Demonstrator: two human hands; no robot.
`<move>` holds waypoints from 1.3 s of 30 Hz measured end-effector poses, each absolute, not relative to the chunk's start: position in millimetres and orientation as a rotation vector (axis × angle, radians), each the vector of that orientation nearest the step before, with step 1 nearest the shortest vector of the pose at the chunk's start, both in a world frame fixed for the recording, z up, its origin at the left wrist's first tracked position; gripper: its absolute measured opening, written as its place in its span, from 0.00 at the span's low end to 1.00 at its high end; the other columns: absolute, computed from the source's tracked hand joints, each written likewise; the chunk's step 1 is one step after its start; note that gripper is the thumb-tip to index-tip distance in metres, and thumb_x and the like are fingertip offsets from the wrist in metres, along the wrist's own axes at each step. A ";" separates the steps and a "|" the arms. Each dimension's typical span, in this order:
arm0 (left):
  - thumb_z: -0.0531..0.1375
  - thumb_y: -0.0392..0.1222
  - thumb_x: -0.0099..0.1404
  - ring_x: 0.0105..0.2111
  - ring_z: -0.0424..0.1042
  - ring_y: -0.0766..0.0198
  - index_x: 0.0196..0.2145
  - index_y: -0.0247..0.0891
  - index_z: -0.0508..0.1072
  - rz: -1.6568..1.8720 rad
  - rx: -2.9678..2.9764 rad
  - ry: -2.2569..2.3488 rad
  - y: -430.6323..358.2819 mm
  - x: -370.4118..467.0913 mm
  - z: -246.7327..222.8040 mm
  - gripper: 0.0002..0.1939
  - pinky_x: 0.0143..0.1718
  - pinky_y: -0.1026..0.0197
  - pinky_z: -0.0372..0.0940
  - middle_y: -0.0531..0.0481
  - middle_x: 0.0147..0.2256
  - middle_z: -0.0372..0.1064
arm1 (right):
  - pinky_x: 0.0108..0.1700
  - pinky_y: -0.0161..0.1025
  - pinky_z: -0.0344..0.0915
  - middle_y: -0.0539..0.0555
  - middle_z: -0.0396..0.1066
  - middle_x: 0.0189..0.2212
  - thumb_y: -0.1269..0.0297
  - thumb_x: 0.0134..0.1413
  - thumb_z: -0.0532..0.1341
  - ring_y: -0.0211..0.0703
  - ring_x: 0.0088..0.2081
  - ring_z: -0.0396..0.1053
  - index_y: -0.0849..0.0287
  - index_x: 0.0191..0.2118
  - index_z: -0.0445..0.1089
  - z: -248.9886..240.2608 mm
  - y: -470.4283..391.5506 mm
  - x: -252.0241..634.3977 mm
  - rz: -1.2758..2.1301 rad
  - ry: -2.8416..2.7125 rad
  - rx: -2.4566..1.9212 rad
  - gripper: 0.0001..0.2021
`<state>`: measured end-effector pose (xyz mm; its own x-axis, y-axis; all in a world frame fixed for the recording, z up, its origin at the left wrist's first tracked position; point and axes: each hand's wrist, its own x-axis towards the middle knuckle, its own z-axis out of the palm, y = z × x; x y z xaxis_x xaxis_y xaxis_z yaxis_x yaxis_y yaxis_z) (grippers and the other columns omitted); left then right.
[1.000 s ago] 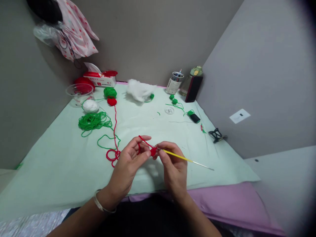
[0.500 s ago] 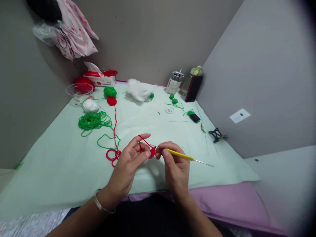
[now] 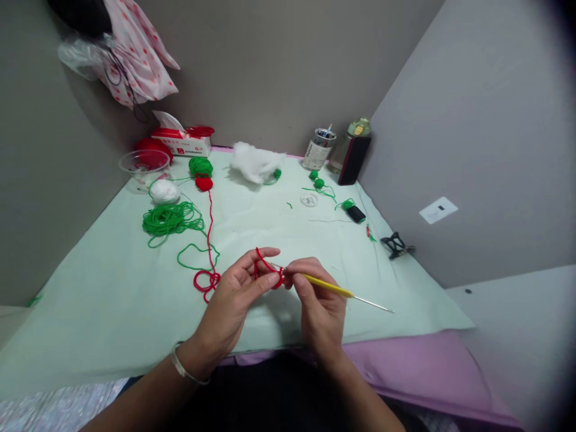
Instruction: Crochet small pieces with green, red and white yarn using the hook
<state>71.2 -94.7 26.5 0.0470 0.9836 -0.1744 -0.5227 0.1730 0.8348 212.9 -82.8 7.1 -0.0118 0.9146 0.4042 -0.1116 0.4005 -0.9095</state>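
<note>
My left hand pinches a small red crochet piece between thumb and fingers, its raised index finger carrying a loop of red yarn. In my right hand is a yellow-handled crochet hook; its metal tip meets the red piece, and the other metal end points to the lower right. Part of the piece is hidden behind my left thumb. From a red ball of yarn, a strand runs down the table to loose red coils beside my left hand.
Left on the table lie green yarn, white yarn, a plastic tub and a tissue box. White stuffing sits at the back. On the right are a pen can, a phone, small green balls and a black stand.
The hook has tilted slightly, its free end lower and further right. My left index finger has dipped a little to the right, and the red piece has turned between my fingers.
</note>
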 end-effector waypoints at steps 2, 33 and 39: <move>0.72 0.40 0.61 0.36 0.72 0.65 0.48 0.40 0.81 1.272 0.644 0.884 -94.2 70.6 26.4 0.17 0.45 0.61 0.64 0.53 0.32 0.73 | 0.41 0.42 0.69 0.51 0.74 0.35 0.68 0.67 0.63 0.42 0.38 0.72 0.49 0.42 0.81 7.5 -81.9 213.6 0.937 -1.324 -0.837 0.08; 0.70 0.38 0.64 0.35 0.71 0.68 0.37 0.38 0.80 1.241 0.567 0.815 -94.5 67.2 23.7 0.04 0.43 0.65 0.65 0.53 0.33 0.74 | 0.39 0.41 0.69 0.51 0.73 0.34 0.68 0.70 0.60 0.40 0.35 0.72 0.52 0.42 0.79 11.8 -84.9 220.2 0.970 -1.313 -0.769 0.09; 0.70 0.39 0.65 0.35 0.71 0.68 0.36 0.38 0.79 1.251 0.553 0.819 -93.2 68.0 24.3 0.04 0.43 0.66 0.65 0.53 0.33 0.74 | 0.40 0.40 0.68 0.50 0.74 0.34 0.68 0.70 0.60 0.39 0.35 0.72 0.53 0.42 0.79 10.8 -84.8 221.3 0.966 -1.319 -0.774 0.09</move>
<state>68.0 -93.2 24.3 0.0995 0.9669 -0.2348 -0.6020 0.2464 0.7595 221.3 -84.8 10.8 -0.0098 0.9044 0.4267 -0.1333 0.4217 -0.8969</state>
